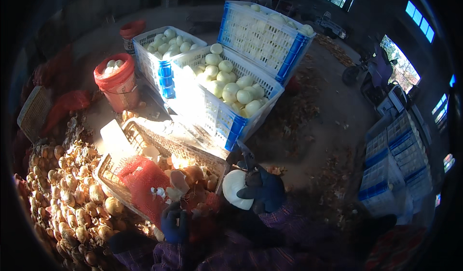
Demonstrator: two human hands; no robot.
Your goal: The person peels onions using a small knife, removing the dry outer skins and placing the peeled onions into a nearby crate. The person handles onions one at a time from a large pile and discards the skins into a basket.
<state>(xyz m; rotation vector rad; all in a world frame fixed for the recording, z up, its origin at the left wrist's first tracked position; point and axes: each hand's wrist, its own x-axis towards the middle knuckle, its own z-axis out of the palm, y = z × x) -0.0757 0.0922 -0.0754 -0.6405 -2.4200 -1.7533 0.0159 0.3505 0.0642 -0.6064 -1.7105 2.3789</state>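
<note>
My right hand [269,189], in a dark blue glove, grips a peeled white onion [234,190]. A knife blade [246,156] sticks up from the same hand; its handle is hidden by the fingers. My left hand [174,222], also gloved, is low in front of me with its fingers curled, beside a red mesh bag [146,184]. Whether it pinches anything is unclear. The bag lies over a woven basket [155,135], among loose onion skins [179,181].
Unpeeled onions [77,202] are heaped at left. Peeled onions fill a front crate [197,104], a left crate [148,68], a tall rear crate [253,36] and a red-lined bucket [121,94]. More crates [383,166] and a motorbike [376,68] stand at right.
</note>
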